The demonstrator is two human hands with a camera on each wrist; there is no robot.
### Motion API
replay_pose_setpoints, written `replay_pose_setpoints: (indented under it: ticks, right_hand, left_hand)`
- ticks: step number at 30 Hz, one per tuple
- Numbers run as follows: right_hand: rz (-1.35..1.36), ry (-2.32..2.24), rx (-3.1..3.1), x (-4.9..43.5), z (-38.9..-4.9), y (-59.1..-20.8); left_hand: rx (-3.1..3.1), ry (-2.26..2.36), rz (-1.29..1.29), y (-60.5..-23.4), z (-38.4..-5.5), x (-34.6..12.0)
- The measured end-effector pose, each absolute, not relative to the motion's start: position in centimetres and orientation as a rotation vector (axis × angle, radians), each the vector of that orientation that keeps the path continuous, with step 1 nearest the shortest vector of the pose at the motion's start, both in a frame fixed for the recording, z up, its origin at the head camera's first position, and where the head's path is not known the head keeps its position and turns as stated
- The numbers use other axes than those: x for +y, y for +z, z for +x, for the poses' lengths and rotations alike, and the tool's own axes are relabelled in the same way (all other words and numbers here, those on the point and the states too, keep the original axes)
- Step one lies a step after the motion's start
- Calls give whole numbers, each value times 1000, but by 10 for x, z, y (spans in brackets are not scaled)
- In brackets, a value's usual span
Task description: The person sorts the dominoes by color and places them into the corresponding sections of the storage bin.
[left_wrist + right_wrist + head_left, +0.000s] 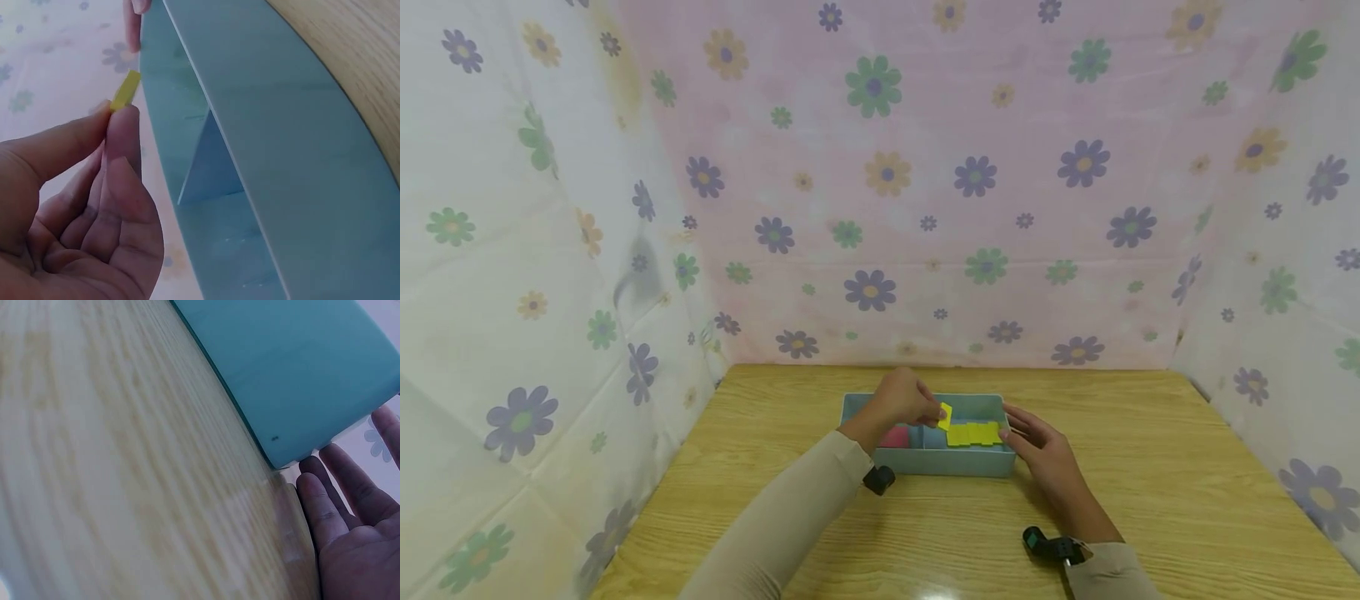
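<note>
A long blue-green box point(947, 463) with a divider point(917, 437) stands on the table. My left hand point(904, 398) is over the box and pinches a small flat yellow piece point(946, 416) between thumb and finger; the left wrist view shows that yellow piece point(125, 90) edge-on. Below it, several yellow pieces point(973, 434) lie in a row in the right compartment. Something pink point(895, 437) lies in the left compartment, partly hidden by my left arm. My right hand point(1047, 450) touches the box's right end, its fingers fairly straight; in the right wrist view the fingers point(322, 506) meet the box's end.
The wooden table point(775, 517) carries the box near its middle. Flowered cloth point(925, 208) hangs behind and on both sides. A black device point(880, 478) is on my left wrist and another black device point(1048, 546) on my right.
</note>
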State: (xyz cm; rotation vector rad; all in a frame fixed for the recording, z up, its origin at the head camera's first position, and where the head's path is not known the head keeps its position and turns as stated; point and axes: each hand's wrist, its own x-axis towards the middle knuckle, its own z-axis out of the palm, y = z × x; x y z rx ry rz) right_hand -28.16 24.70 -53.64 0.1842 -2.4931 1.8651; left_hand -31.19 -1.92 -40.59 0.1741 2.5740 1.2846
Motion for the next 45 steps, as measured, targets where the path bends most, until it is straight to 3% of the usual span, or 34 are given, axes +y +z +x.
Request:
replay_pose_setpoints:
  ticks: [17,45]
  right_hand:
    - [187,1860,-2505,249,-280,-537]
    - [209,1847,-2507,249,-280,-535]
  left_hand:
    - [2638,1242,78,-422,-333,-11]
    - [2884,867,92,-417,-326,12]
